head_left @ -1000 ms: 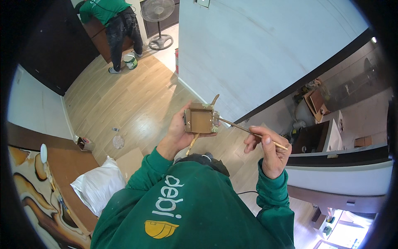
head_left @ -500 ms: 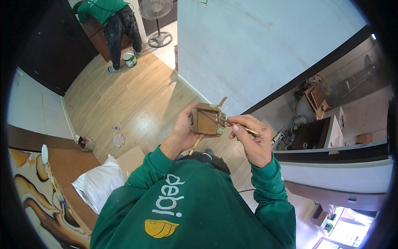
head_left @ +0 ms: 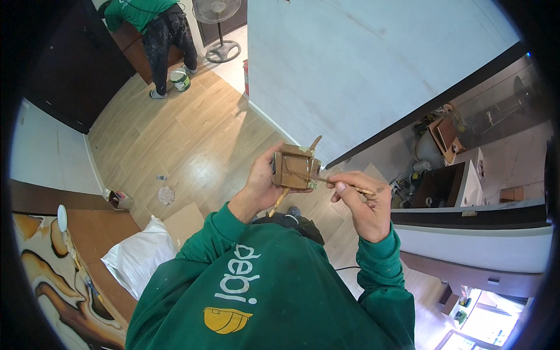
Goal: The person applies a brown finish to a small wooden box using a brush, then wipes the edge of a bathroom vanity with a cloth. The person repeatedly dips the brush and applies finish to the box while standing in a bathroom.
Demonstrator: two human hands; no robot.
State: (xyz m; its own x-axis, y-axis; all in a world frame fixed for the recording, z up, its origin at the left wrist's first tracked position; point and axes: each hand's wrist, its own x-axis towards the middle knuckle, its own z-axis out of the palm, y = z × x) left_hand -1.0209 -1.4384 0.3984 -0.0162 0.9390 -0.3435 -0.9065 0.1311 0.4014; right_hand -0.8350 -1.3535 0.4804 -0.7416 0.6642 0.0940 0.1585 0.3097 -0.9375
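My left hand [head_left: 259,182] is wrapped round a small, shallow open box [head_left: 296,166] with a brown inside, holding it in front of my chest. A yellowish stick [head_left: 277,202] sticks out below the box on the near side. A similar stick end [head_left: 315,142] shows at its far side; whether they are one piece is hidden. Between the thumb and fingers of my right hand [head_left: 367,201] is a thin brush-like stick [head_left: 322,179] with a light handle. Its dark tip reaches over the right edge into the box.
A co-worker [head_left: 166,44] bends at the upper left beside a paint bucket [head_left: 179,80]. A pedestal fan [head_left: 223,51] stands near the white wall panel [head_left: 361,64]. White sack [head_left: 143,251] and patterned panel [head_left: 44,280] lie lower left. A dark-edged opening [head_left: 431,186] with clutter is right.
My right hand has moved slightly right and down, and the thin stick has been drawn back a little with it. The box has shifted slightly right in my left hand.
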